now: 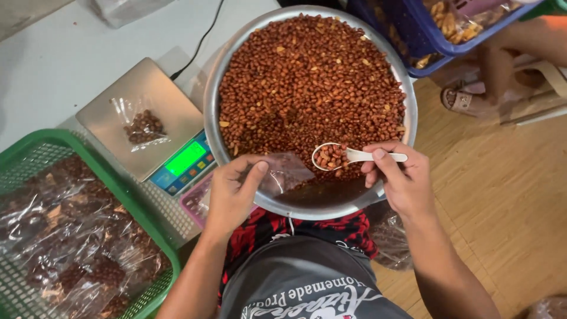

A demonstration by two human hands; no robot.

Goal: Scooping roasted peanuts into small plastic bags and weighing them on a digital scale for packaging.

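Right hand (pixel 401 180) pinches the white spoon (pixel 345 156) of peanuts by its handle over the near rim of the metal basin (pixel 407 112), left hand (pixel 233 192) gripping a flimsy, slippery-looking clear bag (pixel 283 174) at its mouth.

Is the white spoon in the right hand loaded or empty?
Loaded: the white spoon, held by the right hand, carries peanuts in its bowl.

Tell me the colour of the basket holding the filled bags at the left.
Green; the basket shows best in the head view, its only view.
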